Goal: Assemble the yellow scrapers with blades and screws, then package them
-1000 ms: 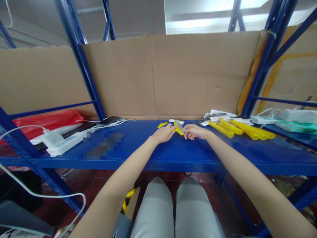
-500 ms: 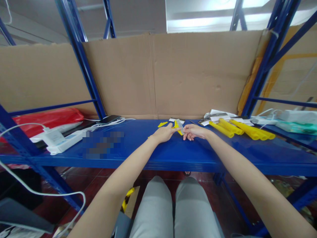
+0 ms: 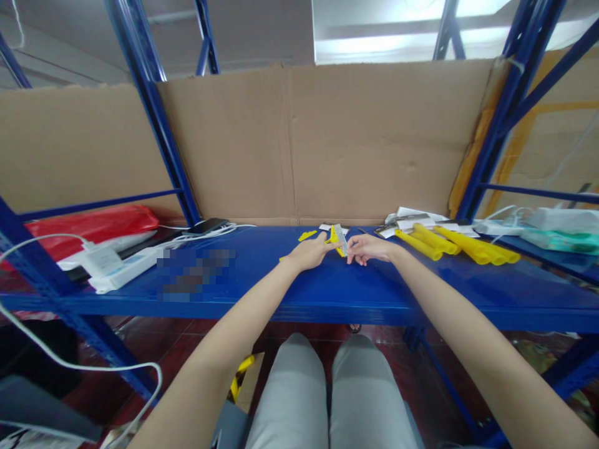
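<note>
My left hand [image 3: 306, 251] is closed around the neck of a yellow scraper head [image 3: 334, 236], which it holds tilted just above the blue shelf top. A flat, silvery-grey blade [image 3: 342, 239] lies along the scraper's right side. At the blade's lower right end is my right hand [image 3: 369, 249], its thumb and fingers pinched together against that edge. Whether a small part sits between those fingertips is too small to tell. A loose yellow piece [image 3: 307, 235] rests behind my left hand, and a white card or packet [image 3: 326, 227] lies behind the scraper.
Several yellow tube handles [image 3: 475, 246] lie on the right beside white papers and dark flat strips [image 3: 412, 219]. On the left are a white power strip [image 3: 126, 268], a phone [image 3: 210, 225] and a red bag [image 3: 93, 227]. A cardboard panel [image 3: 327, 143] stands behind the shelf.
My right fingertips have shifted very slightly at the blade's end. My left hand and the scraper head stay almost where they were.
</note>
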`<state>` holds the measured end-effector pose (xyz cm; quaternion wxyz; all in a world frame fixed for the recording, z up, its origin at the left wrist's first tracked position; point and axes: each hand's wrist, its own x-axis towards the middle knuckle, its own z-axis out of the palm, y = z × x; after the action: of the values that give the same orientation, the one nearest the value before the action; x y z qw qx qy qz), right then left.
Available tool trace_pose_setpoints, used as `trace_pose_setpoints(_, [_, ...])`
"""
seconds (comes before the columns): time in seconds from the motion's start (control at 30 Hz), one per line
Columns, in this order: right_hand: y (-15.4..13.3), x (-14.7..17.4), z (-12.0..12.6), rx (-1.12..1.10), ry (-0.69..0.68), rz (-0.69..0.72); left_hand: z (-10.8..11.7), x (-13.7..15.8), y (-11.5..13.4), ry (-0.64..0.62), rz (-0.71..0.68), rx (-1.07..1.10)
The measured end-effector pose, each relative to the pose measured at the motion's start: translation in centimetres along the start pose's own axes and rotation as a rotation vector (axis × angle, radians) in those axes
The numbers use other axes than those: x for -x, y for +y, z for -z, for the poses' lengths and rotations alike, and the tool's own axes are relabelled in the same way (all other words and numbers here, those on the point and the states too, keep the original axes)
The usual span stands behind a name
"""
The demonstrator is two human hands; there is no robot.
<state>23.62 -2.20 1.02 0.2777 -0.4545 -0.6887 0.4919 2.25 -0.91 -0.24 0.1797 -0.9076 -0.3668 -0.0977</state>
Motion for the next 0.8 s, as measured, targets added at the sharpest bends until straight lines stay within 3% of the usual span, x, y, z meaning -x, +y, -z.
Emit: trace_pose_setpoints(0.8, [0.83, -0.35, 0.97, 0.010, -0.082, 0.072, -0.09, 0.06, -0.30, 0.007, -0.015, -0.018])
